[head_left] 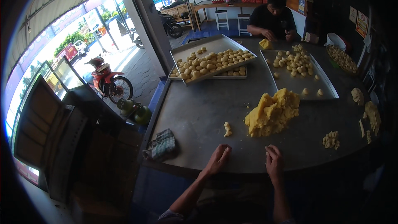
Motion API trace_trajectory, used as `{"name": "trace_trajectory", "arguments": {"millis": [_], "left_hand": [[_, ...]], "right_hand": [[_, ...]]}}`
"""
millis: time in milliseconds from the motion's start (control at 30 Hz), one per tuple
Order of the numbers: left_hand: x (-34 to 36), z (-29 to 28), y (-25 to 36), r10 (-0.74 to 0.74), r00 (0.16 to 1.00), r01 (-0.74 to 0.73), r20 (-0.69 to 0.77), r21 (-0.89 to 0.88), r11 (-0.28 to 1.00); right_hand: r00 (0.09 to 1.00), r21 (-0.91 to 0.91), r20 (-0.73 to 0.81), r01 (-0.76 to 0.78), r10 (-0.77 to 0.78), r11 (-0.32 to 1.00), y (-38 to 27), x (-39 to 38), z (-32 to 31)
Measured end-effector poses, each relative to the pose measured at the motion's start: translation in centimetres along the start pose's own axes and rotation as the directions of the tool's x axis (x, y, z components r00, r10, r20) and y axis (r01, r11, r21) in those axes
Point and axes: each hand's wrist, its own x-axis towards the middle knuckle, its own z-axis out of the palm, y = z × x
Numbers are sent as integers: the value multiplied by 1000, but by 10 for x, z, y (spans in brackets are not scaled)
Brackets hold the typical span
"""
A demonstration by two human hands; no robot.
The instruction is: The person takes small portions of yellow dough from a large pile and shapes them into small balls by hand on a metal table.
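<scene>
Yellow dough mound (271, 114) is set on the grey table (199, 108), beyond the right hand (274, 158). The right hand's fingers are drawn together; whether dough is gripped cannot be told. The left hand (219, 157) is curled at the near edge; its contents are hidden. A small dough piece (227, 129) is placed just beyond it. A checked cloth (163, 145) is laid at left; ball-filled trays (313, 85) are placed far.

A food workshop (open-fronted); dough balls (293, 63) lie in metal trays (286, 85) on a worktable (199, 103).
</scene>
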Motion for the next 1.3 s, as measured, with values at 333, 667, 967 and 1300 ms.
{"name": "trace_trajectory", "arguments": {"millis": [333, 667, 967, 1300], "left_hand": [[-1, -12, 6, 340, 920, -372, 196, 711, 596], [3, -29, -16, 337, 940, -222, -51, 659, 719], [72, -21, -2, 200, 970, 9, -136, 848, 530], [0, -51, 8, 83, 966, -232, 246, 677, 698]], "right_hand": [[995, 91, 29, -97, 94, 991, -3, 0, 0], [997, 106, 23, -76, 74, 991, -5, 2, 0], [999, 89, 0, -44, 44, 995, -4, 2, 1], [997, 150, -2, -80, 81, 985, 4, -1, 5]]}}
